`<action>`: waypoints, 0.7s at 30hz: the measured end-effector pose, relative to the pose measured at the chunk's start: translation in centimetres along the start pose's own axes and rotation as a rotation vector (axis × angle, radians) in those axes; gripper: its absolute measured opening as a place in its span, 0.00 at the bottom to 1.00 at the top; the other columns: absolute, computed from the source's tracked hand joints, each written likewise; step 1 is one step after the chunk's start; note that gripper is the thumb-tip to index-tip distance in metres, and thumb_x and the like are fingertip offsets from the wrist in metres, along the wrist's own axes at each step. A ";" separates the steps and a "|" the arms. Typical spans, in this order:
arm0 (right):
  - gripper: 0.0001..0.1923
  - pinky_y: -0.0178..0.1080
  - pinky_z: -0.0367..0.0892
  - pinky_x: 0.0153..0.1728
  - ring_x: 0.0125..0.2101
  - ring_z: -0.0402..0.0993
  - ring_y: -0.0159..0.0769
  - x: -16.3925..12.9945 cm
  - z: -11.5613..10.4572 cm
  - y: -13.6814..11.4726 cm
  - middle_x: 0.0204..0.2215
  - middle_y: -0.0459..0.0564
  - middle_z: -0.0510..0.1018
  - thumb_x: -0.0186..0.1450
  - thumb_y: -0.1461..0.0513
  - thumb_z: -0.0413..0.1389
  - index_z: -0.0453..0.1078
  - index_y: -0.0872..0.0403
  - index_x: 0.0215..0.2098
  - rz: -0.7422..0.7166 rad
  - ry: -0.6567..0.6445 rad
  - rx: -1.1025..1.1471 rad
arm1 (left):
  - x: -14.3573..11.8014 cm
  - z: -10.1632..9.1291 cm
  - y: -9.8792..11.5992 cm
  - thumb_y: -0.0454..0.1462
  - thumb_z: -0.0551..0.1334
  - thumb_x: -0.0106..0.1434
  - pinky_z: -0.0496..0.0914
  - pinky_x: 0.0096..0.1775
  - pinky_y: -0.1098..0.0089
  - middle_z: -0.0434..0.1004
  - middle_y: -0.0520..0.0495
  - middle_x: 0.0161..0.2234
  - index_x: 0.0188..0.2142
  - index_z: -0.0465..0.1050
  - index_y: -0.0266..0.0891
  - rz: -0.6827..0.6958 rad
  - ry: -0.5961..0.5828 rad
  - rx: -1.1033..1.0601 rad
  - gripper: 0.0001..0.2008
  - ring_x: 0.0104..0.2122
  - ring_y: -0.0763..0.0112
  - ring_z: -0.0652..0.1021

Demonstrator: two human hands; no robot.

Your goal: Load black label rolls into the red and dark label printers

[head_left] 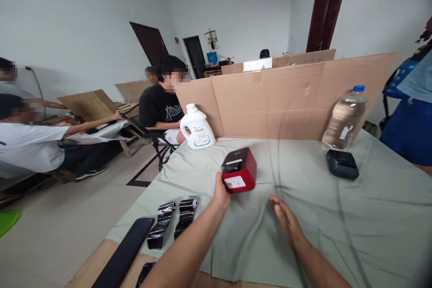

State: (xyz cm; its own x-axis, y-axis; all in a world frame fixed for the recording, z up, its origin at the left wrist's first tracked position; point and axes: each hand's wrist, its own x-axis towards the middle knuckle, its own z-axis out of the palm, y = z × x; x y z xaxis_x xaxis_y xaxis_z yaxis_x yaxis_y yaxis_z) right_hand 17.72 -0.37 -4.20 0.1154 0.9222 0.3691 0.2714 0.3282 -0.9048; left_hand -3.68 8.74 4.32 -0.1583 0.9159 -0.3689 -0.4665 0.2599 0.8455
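My left hand point(222, 192) grips a small red label printer point(248, 172) with a black top by its left side, above the green cloth. A white sticker shows on the printer's near face. To the right of it, my right hand point(285, 218) is open, fingers stretched out and touching nothing I can see. Below my left forearm lie two shiny black rolls of film point(164, 222), partly unrolled, one of them partly behind the arm. A dark blue-black boxy device point(342, 164) rests on the cloth at the right.
A white jug point(198, 128) and a large clear bottle with a blue cap point(346, 117) stand before an upright cardboard panel point(266, 103). A long black slab point(124, 252) lies at the table's left edge. Several people sit at the left; another person point(410, 112) is at the right.
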 end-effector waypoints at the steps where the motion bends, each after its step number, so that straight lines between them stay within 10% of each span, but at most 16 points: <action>1: 0.20 0.48 0.72 0.48 0.48 0.75 0.43 0.0 0.1 -0.1 0.48 0.55 0.77 0.68 0.51 0.48 0.71 0.51 0.51 0.017 -0.011 -0.015 | 1.7 -0.4 1.5 0.55 0.47 0.64 0.74 0.39 0.56 0.80 0.43 0.40 0.50 0.70 0.39 0.045 0.050 0.001 0.28 0.40 0.56 0.80; 10: 0.14 0.44 0.75 0.42 0.41 0.77 0.41 0.1 0.0 -0.9 0.40 0.51 0.79 0.67 0.53 0.49 0.73 0.48 0.44 -0.013 -0.121 -0.164 | 12.1 -5.9 10.5 0.53 0.51 0.63 0.72 0.39 0.56 0.78 0.39 0.40 0.50 0.68 0.36 0.227 0.396 0.233 0.27 0.39 0.54 0.79; 16: 0.17 0.45 0.71 0.45 0.43 0.74 0.41 0.1 -0.1 -1.8 0.41 0.53 0.78 0.68 0.51 0.47 0.71 0.50 0.45 0.089 -0.185 -0.220 | 12.6 -8.3 12.1 0.47 0.49 0.67 0.66 0.48 0.55 0.73 0.32 0.47 0.46 0.69 0.31 0.363 0.636 0.520 0.22 0.53 0.48 0.69; 21: 0.19 0.45 0.68 0.46 0.43 0.73 0.42 0.3 0.0 -2.5 0.41 0.54 0.77 0.66 0.50 0.47 0.71 0.52 0.44 0.103 -0.231 -0.241 | 10.0 -6.5 10.3 0.38 0.48 0.66 0.53 0.57 0.47 0.57 0.30 0.59 0.55 0.61 0.33 0.589 0.694 0.701 0.19 0.62 0.47 0.54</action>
State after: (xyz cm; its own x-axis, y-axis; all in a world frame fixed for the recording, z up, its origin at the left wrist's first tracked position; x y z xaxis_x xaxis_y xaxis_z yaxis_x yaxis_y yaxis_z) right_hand 17.10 -0.93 -1.87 -0.0578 0.9790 0.1953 0.4907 0.1982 -0.8485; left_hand -15.74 18.57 6.88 -0.7381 0.6424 0.2061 0.3917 0.1594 0.9062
